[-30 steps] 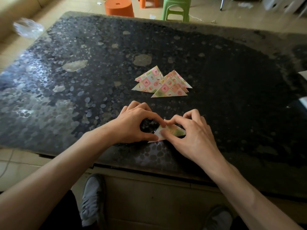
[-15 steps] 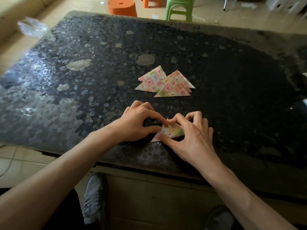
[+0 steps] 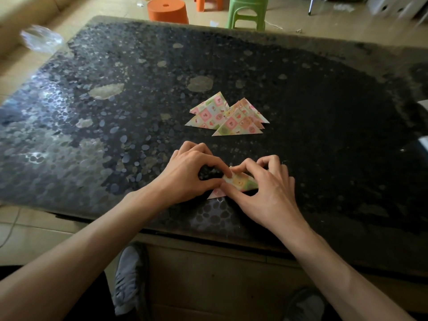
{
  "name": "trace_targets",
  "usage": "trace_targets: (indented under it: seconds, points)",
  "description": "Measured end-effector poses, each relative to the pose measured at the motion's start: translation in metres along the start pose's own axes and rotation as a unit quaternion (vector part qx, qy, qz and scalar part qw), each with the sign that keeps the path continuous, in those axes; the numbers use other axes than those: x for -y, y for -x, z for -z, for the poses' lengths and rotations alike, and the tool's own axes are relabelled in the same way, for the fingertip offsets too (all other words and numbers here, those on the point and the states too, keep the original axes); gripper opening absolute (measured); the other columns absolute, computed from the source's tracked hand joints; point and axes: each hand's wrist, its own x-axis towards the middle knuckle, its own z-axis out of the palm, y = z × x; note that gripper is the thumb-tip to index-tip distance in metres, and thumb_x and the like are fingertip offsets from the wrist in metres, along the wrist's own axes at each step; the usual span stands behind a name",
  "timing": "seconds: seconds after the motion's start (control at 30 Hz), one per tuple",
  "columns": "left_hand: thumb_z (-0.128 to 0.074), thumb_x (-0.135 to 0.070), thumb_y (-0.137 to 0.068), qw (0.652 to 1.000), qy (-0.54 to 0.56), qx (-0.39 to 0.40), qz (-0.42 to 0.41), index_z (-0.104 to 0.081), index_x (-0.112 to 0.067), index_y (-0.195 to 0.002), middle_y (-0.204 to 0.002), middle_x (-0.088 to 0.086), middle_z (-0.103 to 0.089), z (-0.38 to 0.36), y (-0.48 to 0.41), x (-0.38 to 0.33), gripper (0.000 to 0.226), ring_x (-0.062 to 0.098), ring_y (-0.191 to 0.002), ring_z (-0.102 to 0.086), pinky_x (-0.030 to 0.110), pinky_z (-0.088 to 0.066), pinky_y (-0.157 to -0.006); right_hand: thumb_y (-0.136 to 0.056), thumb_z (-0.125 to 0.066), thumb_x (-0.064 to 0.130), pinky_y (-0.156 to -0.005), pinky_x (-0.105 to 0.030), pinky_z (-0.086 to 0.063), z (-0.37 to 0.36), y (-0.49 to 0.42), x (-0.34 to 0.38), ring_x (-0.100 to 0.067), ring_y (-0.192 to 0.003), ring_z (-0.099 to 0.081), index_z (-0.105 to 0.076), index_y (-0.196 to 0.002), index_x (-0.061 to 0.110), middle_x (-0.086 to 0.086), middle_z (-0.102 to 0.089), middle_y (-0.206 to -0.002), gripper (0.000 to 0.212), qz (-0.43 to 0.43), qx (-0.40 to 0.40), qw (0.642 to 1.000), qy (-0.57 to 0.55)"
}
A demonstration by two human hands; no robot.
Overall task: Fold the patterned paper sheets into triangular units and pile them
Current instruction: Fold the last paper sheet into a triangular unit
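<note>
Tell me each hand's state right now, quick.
Left hand: pinches the paper between thumb and forefinger.
Right hand: fingers curled, pinches the same paper.

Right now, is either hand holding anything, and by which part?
Both hold the half-folded patterned paper on the table: the left hand pinches its left end, the right hand its top and near edges.

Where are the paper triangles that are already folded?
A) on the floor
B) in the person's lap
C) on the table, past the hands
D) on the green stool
C: the pile of folded triangles lies on the table, beyond the left hand and right hand, which pinch another patterned paper.
</note>
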Motion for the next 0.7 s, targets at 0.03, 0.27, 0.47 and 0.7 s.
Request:
trace_targets:
  seconds: [0.03,0.27,0.47,0.7]
  points:
    - [-0.071,-0.058,-0.083,1.000,0.001,0.001,0.000,-0.068,-0.061,-0.104,-0.104,-0.019,-0.049,0.000,0.000,0.000,0.021,0.012,-0.118,-0.036,0.041,-0.036,-0.102,-0.077,-0.055,0.083,-0.090,-0.031,-0.026,0.001,-0.001,0.000,-0.007,-0.107,-0.029,-0.059,-0.113,0.046,0.011,-0.032,-0.116,0.052,0.001,0.001,1.000,-0.008]
    - [-0.069,-0.061,-0.083,1.000,0.005,-0.002,0.000,-0.068,-0.061,-0.103,-0.103,-0.022,-0.048,-0.002,0.000,0.001,0.021,0.011,-0.118,-0.037,0.044,-0.038,-0.102,-0.073,-0.061,0.085,-0.091,-0.031,-0.028,0.003,-0.001,-0.001,-0.006,-0.107,-0.027,-0.058,-0.113,0.047,0.013,-0.031,-0.117,0.055,0.003,0.014,1.000,-0.004]
    - [-0.064,-0.067,-0.078,1.000,0.005,0.008,0.004,-0.068,-0.060,-0.104,-0.106,-0.020,-0.050,0.000,-0.001,0.001,0.028,0.011,-0.120,-0.036,0.042,-0.038,-0.102,-0.070,-0.071,0.079,-0.100,-0.033,-0.034,0.012,-0.008,-0.005,-0.009,-0.119,-0.040,-0.055,-0.121,0.049,0.014,-0.038,-0.120,0.062,-0.026,0.043,0.995,-0.085]
    - [-0.070,-0.060,-0.082,1.000,0.005,0.005,0.007,-0.067,-0.061,-0.104,-0.106,-0.021,-0.049,-0.002,-0.001,0.003,0.022,0.011,-0.119,-0.036,0.045,-0.039,-0.103,-0.089,-0.071,0.055,-0.104,-0.043,-0.044,0.007,-0.009,-0.009,-0.009,-0.115,-0.044,-0.065,-0.116,0.047,0.014,-0.045,-0.114,0.029,-0.024,-0.005,0.993,-0.112]
